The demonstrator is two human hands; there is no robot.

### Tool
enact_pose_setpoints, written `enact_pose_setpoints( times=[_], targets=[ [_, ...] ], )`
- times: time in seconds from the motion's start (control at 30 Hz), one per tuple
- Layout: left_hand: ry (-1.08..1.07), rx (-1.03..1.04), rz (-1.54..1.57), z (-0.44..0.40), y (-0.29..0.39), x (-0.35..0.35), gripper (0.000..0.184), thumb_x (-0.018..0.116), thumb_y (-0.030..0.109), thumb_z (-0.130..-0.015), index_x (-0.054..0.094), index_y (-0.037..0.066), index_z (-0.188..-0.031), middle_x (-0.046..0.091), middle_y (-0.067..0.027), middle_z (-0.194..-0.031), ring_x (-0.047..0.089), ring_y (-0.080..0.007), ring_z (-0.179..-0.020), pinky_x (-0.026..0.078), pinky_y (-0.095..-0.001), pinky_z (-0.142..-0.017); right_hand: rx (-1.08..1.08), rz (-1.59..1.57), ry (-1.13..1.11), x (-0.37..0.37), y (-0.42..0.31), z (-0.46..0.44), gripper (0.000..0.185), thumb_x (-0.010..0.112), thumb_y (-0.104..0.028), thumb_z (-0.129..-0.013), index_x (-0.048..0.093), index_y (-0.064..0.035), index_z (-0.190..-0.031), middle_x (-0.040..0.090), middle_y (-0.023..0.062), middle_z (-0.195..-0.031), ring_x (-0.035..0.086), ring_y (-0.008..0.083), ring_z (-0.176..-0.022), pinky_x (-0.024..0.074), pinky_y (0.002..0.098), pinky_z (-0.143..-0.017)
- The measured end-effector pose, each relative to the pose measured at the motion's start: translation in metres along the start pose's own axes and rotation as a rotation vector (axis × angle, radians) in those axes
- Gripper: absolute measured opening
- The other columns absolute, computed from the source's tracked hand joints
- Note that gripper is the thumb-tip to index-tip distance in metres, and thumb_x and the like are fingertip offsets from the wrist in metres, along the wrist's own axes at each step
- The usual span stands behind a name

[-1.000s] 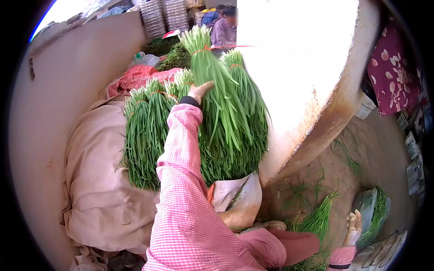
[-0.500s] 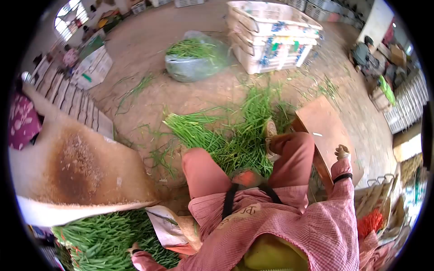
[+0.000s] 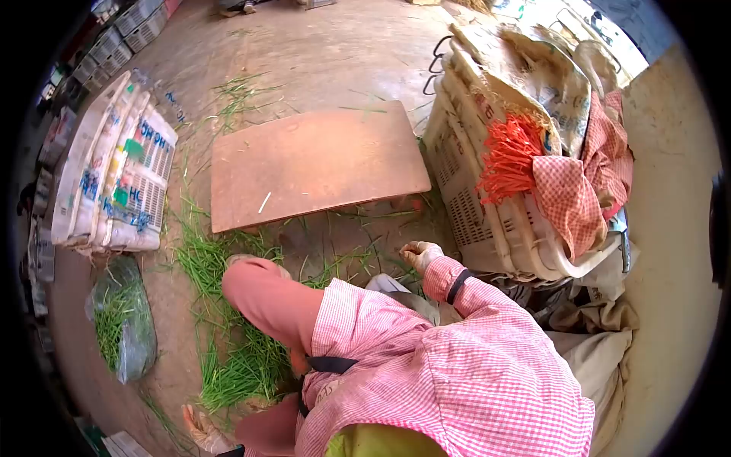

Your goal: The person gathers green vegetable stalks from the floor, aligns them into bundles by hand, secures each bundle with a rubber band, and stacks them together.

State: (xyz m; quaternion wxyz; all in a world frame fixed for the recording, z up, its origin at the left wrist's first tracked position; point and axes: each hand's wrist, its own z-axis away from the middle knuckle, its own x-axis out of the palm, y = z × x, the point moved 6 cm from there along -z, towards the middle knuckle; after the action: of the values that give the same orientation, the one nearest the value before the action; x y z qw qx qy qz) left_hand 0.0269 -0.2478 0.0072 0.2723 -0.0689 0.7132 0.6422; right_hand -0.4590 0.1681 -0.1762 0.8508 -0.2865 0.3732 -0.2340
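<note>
My left hand [image 3: 204, 431] is low at the left, beside my knee, with its fingers spread and nothing in them. My right hand [image 3: 420, 256] hangs between the wooden board and the stacked crates, fingers loosely bent, with nothing visible in it. Loose green stalks [image 3: 247, 365] lie on the floor around my leg. The brown board [image 3: 320, 164] stands in front of me with a small white strip on it. Red ties [image 3: 512, 156] hang in a bundle over the white crates [image 3: 464, 206] at the right, near a checked cloth [image 3: 567, 199].
Another stack of white crates [image 3: 148, 179] stands at the left. Below it is a clear plastic bag [image 3: 137, 335] with green stalks. A pale wall [image 3: 674, 228] bounds the right side. More crates [image 3: 145, 27] line the far left.
The view has swung right from the bunched greens to the board and red ties. My left hand has let go of the tied bunch it held and moved away from the pile.
</note>
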Motion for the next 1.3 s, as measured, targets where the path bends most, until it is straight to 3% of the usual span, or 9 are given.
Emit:
enact_pose_setpoints(
  times=[0.1,0.17,0.43,0.7,0.9,1.07,1.2,1.23,1.3],
  targets=[
    [-0.172,0.179,-0.228,-0.032,0.044,0.057,0.044,0.049,0.003,-0.081,0.039,0.0,-0.124,0.044,-0.0165,-0.123,0.041,-0.022,-0.113,0.03,-0.0313,-0.095,-0.18,-0.159,0.246,-0.059,-0.057,0.031,0.017,0.059,-0.015,-0.077,0.061,-0.0105,-0.093,0.061,0.0049,-0.078,0.055,0.0159,-0.072,0.0444,0.0287,-0.067],
    [-0.217,0.341,-0.354,-0.034,0.091,0.107,0.042,0.05,0.001,-0.078,0.044,-0.001,-0.12,0.047,-0.0146,-0.119,0.046,-0.0218,-0.108,0.033,-0.0311,-0.093,-0.564,0.286,0.62,-0.129,-0.127,0.072,0.013,0.063,-0.016,-0.073,0.062,-0.0141,-0.086,0.059,0.0041,-0.075,0.055,0.0201,-0.073,0.0445,0.0305,-0.065],
    [-0.305,0.356,-0.34,-0.05,0.11,0.161,0.041,0.053,0.001,-0.077,0.046,-0.002,-0.117,0.05,-0.0142,-0.116,0.047,-0.0236,-0.107,0.033,-0.0331,-0.094,-0.897,1.474,1.118,-0.25,-0.181,0.065,0.018,0.055,-0.031,-0.077,0.062,-0.0191,-0.088,0.059,0.0073,-0.088,0.051,0.0206,-0.099,0.0438,0.0327,-0.075],
    [-0.161,0.077,-0.111,-0.068,0.019,0.095,0.04,0.055,-0.001,-0.075,0.049,-0.001,-0.114,0.054,-0.0138,-0.111,0.049,-0.0211,-0.105,0.033,-0.0318,-0.094,-0.248,1.139,0.465,-0.242,-0.132,-0.04,0.02,0.056,-0.027,-0.079,0.062,-0.0123,-0.091,0.061,0.0088,-0.088,0.056,0.0179,-0.088,0.0457,0.0314,-0.071],
    [-0.041,-0.192,0.29,-0.09,-0.07,0.076,0.038,0.058,0.0,-0.077,0.05,0.001,-0.114,0.056,-0.0112,-0.106,0.053,-0.0143,-0.094,0.04,-0.0254,-0.085,-0.607,0.614,0.202,-0.154,-0.247,-0.115,0.022,0.057,-0.024,-0.081,0.063,-0.0071,-0.094,0.063,0.0099,-0.088,0.059,0.0159,-0.081,0.0471,0.0304,-0.069],
    [0.157,-0.35,0.44,-0.095,-0.159,0.072,0.03,0.06,-0.002,-0.075,0.058,0.002,-0.105,0.061,-0.0078,-0.092,0.056,-0.0108,-0.082,0.044,-0.021,-0.077,-0.682,0.622,0.061,0.049,-0.379,-0.136,0.024,0.063,-0.023,-0.077,0.063,-0.0067,-0.094,0.063,0.0124,-0.09,0.06,0.0169,-0.08,0.0456,0.0271,-0.073],
    [0.449,-0.809,0.512,-0.062,-0.222,0.036,0.03,0.066,0.008,-0.073,0.059,0.004,-0.102,0.062,-0.0084,-0.095,0.056,-0.0145,-0.089,0.044,-0.0293,-0.081,-0.81,0.442,-0.213,0.181,-0.338,-0.33,0.025,0.063,-0.017,-0.078,0.062,-0.0029,-0.098,0.064,0.0091,-0.09,0.058,0.0114,-0.081,0.0463,0.0259,-0.075],
    [0.381,-0.728,0.879,-0.047,-0.282,0.026,0.03,0.058,0.016,-0.079,0.056,0.004,-0.107,0.06,-0.0104,-0.1,0.055,-0.02,-0.095,0.041,-0.032,-0.085,-0.762,0.508,-0.207,0.197,-0.334,-0.342,0.026,0.063,-0.019,-0.078,0.061,-0.0021,-0.098,0.064,0.0097,-0.091,0.058,0.0135,-0.083,0.0463,0.0264,-0.075],
    [0.721,-0.975,0.697,-0.036,-0.291,0.005,0.035,0.047,0.023,-0.085,0.049,0.005,-0.114,0.056,-0.0124,-0.11,0.054,-0.0241,-0.1,0.04,-0.0312,-0.085,-0.563,1.152,-0.234,0.235,-0.369,-0.291,0.053,0.065,-0.031,-0.073,0.05,-0.002,-0.115,0.057,0.0161,-0.108,0.054,0.0257,-0.1,0.0416,0.0324,-0.086]
  ],
)
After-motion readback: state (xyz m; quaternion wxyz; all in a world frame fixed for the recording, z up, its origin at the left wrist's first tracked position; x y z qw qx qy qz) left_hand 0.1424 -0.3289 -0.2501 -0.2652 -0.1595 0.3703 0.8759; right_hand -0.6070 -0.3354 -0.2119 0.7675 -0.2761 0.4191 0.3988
